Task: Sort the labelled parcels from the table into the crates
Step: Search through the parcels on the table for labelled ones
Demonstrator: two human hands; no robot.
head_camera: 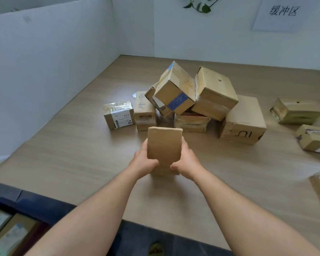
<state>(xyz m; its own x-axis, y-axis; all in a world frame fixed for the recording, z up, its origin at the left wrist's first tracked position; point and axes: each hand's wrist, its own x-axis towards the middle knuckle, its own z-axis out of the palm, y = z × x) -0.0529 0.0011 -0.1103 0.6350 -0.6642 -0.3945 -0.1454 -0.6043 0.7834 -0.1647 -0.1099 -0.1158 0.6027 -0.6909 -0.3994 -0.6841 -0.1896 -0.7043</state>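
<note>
Both hands, left hand (143,160) and right hand (186,159), grip one plain parcel (163,146) at six o'clock of the worktop (72,154), while the heap (188,100) at twelve and the strays (299,111) at three remain unsorted, a crate (11,218) at seven already holding some.

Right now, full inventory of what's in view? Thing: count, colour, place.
held parcel: 1, plain brown, above the table's near middle, no label showing
pile: about eight brown parcels, mid-table, two tilted on top
labelled parcel: 1, brown with white label and clear tape, left end of pile
loose parcels: 3, brown, right edge, apart from pile
table: 1, light wood
crate: 1, dark blue, bottom left, parcels inside
sign: 1, white, back wall
vine: 1, green, back wall
left hand: grips held parcel's left side
right hand: grips its right side
</note>
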